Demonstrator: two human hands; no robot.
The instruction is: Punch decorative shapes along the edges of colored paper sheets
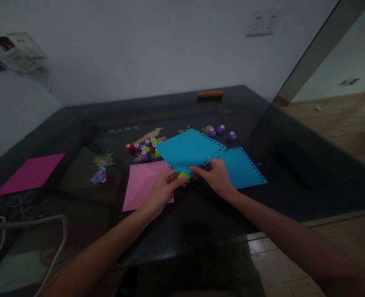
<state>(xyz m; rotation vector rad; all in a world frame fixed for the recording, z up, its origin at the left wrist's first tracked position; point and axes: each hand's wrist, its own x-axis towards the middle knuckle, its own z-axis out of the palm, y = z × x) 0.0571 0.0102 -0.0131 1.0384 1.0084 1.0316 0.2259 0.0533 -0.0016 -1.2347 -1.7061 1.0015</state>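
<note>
passage: between confetti pile [99,175] and pink sheet [147,181] | obstacle, centre: 1 raised blue sheet [188,149]

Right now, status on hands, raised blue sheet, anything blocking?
Left fingers grip green piece. Right fingers hold raised blue sheet. Pink sheet lies close beneath; no obstruction seen.

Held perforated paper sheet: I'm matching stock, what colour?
Bright blue perforated paper sheet, best in head view.

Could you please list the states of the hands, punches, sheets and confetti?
Left hand: closed on green punch.
Right hand: closed on raised blue sheet.
Green punch: held at that sheet's corner.
Raised blue sheet: lifted, holes along edges.
Other blue sheet: flat, holes along edges.
Pink sheet: flat, holes along edges.
Magenta sheet: flat, no holes visible.
Other punches: resting unheld.
Confetti: loosely heaped.
</note>
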